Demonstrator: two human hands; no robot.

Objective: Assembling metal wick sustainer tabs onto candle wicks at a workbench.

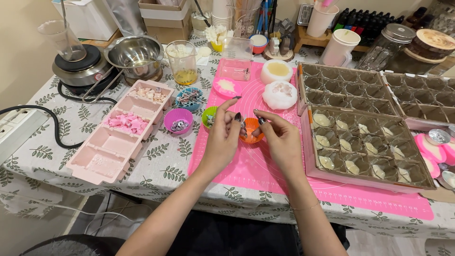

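- head view: left hand (222, 137) and right hand (279, 137) meeting over orange cup (251, 134) on pink mat (265, 175), fingertips pinched together on something too small to make out; cup sitting between the hands, partly hidden by them.
- risk, as judged: tiny piece slipping from the pinch and dropping outside the cup onto the mat, lost among the clutter; soft cup tipping if nudged by a knuckle.
- just left of the hands: green cup (208, 116), purple cup (178, 120), blue cup (189, 99), each with small bits inside, close enough for a wrist to knock.
- further left: pink tray (121, 130) with pink and pale chunks in its compartments.
- right, near the right hand: cardboard grid (365, 147) holding glass jars with pale wax; elbow swing could jar it.
- behind: two white moulds (278, 83), metal bowl (135, 54), beaker (182, 61) with yellowish liquid, hot plate (78, 68), cable (52, 123) trailing over the tablecloth.
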